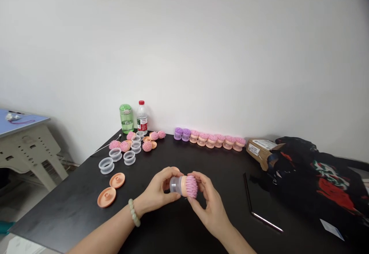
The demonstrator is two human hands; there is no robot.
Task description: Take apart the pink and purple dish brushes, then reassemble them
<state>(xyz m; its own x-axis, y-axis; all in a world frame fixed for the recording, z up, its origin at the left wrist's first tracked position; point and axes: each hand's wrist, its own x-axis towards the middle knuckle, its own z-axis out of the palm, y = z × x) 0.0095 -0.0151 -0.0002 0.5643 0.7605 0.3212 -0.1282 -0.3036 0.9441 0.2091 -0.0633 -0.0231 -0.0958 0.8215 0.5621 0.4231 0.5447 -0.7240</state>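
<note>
In front of me, my left hand [160, 187] wears a pale bead bracelet and grips a clear plastic ring [175, 185]. My right hand [208, 200] has its fingertips around a pink bristle head [191, 186]. Between them a peach-coloured collar [183, 186] joins the ring and the bristles, all held sideways above the table. Just behind my left fingers shows the edge of a peach disc [175, 168]. Two more peach discs with centre pegs, a nearer one [106, 197] and a farther one [117, 180], lie to the left.
Several clear rings [129, 157] and loose pink bristle heads [147, 146] lie at back left, near a green bottle [126, 119] and a water bottle [142, 119]. Along the wall stands a row of bristle brushes [211, 141]. A cardboard box [261, 152], black bag [319, 181] and dark rod [248, 194] are right.
</note>
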